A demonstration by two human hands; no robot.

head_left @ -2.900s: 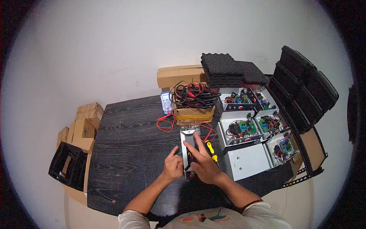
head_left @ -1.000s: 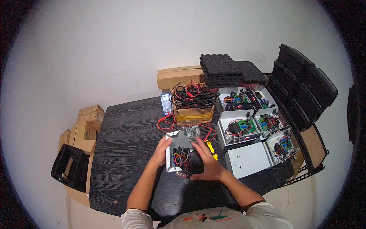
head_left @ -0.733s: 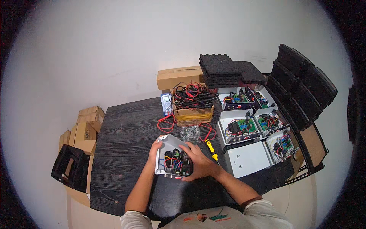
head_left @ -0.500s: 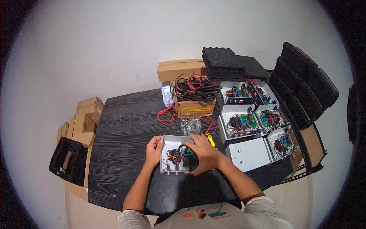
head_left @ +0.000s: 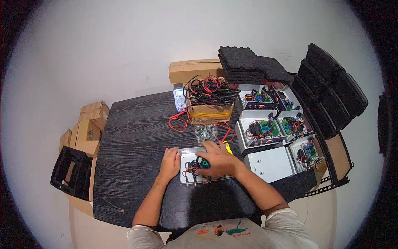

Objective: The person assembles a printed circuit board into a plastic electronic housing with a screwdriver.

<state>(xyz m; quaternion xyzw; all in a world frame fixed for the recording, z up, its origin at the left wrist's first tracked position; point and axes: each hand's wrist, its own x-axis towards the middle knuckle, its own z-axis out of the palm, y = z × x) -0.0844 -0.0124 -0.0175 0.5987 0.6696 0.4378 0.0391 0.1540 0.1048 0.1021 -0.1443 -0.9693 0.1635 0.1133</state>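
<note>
A shallow white metal enclosure (head_left: 187, 157) stands lidless on the dark table in front of me. Coloured wires, a black part and a bit of green circuit board show inside; connectors line its near wall. My left hand (head_left: 170, 164) grips the enclosure's left wall, fingers at the top edge. Across its right half reaches my right hand (head_left: 220, 161), thumb and fingers spread apart over the wiring. This hand hides much of the board, and I see nothing held in it. Just beyond it lies a yellow-handled tool (head_left: 227, 147), partly covered.
Similar white enclosures (head_left: 261, 129) with boards stand at the right, beside a closed white one (head_left: 270, 164). Beyond my hands are a bag of small metal parts (head_left: 206, 133), a carton of cables (head_left: 211, 113) and a multimeter (head_left: 179, 99). Black foam sheets (head_left: 241, 62) are stacked behind.
The enclosure has shifted slightly right and turned a little, its near wall now more visible. My left hand has settled against its left wall; my right hand lies further over the inside.
</note>
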